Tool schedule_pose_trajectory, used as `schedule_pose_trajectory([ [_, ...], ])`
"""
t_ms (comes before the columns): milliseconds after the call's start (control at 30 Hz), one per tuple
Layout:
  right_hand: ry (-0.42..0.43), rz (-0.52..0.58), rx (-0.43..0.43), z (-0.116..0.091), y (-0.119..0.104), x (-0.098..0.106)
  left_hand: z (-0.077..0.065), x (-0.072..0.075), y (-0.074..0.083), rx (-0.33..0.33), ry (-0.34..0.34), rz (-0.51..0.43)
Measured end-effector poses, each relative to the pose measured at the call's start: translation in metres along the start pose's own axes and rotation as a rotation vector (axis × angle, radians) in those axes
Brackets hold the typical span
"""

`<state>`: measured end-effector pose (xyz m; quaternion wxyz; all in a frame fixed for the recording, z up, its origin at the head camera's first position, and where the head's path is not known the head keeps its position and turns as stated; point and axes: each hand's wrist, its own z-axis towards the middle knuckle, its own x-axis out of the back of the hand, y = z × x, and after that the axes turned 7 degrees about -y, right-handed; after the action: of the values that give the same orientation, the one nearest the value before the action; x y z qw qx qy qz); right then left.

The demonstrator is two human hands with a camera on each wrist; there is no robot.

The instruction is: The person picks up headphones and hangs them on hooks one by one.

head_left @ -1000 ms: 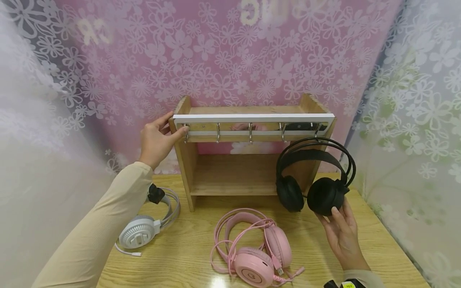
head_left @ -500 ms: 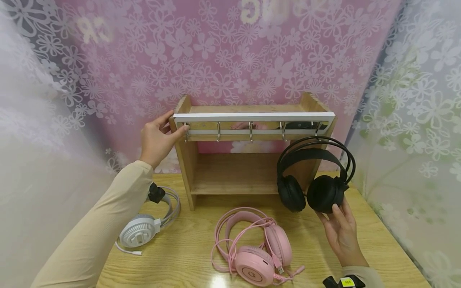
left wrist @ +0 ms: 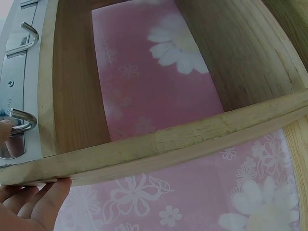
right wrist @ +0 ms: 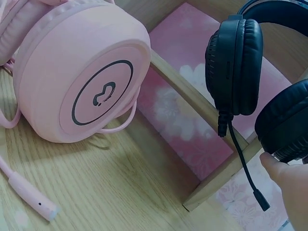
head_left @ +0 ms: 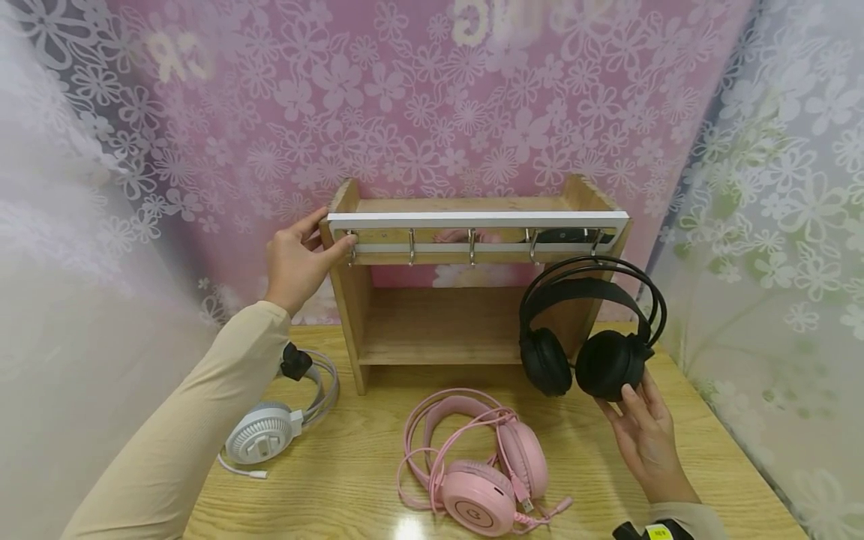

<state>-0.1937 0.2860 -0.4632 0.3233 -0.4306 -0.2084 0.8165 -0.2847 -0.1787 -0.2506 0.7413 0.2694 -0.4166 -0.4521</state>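
A small wooden shelf (head_left: 347,330) has a white strip with several metal hooks (head_left: 472,247) along its upper front. My left hand (head_left: 297,262) grips its upper left corner, thumb on the leftmost hook (left wrist: 24,120) and fingers behind the side panel. On the right, a black headset (head_left: 583,296) hangs with its headband at the rightmost hook, ear cups downward. The thumb and fingers of my right hand (head_left: 644,439) pinch the bottom of its right ear cup (right wrist: 288,120). From the other cup a microphone boom (right wrist: 245,168) points down.
A pink headset (head_left: 475,495) with a looped cable lies in front of the shelf on the wooden table (head_left: 324,480). Left of it, partly behind my left forearm, lies a white headset (head_left: 263,435). Flowered cloth (head_left: 466,112) surrounds the table on the back and sides.
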Motion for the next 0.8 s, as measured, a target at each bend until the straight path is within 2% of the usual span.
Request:
schedule_pose_trajectory([
  [333,0.011,-0.046,-0.040,-0.0031,-0.0036,0.0001,-0.0010,-0.0002,0.0009,0.002,-0.006,0.008],
  [800,0.012,-0.123,-0.036,-0.0063,-0.0069,-0.0018,-0.0019,0.0000,0.0026,-0.012,0.000,0.010],
])
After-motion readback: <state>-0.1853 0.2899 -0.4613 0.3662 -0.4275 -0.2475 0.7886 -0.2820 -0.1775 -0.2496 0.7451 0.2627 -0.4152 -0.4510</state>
